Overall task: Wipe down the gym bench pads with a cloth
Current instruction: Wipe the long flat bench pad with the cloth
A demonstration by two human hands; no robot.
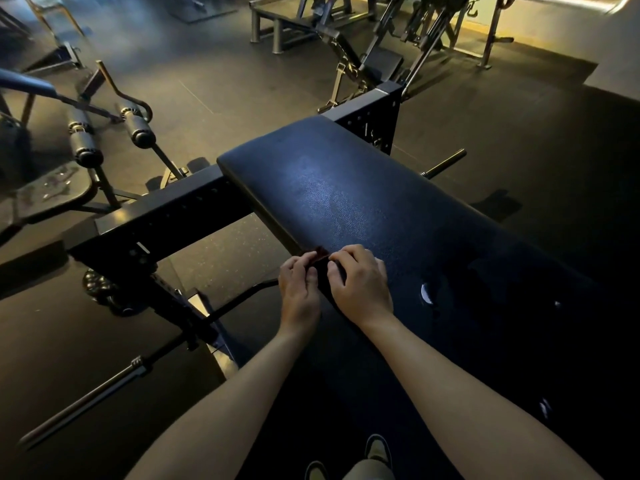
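Dark-red cloth (320, 253), limp and light (probably easy to bunch), is pinched tight from both sides by left hand (299, 289) and right hand (360, 285); bench pad (346, 195) stretches beyond the grip. Best held mid-fold.

pad (363, 202): centre, runs near-right to far-left | cloth (320, 255): on pad's left edge (between hands) | rollers (85, 140): far left

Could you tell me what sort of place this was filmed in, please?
Most likely a gym: a padded bench sits in front, foam roller pads stand to the left, and steel machine frames stand behind.
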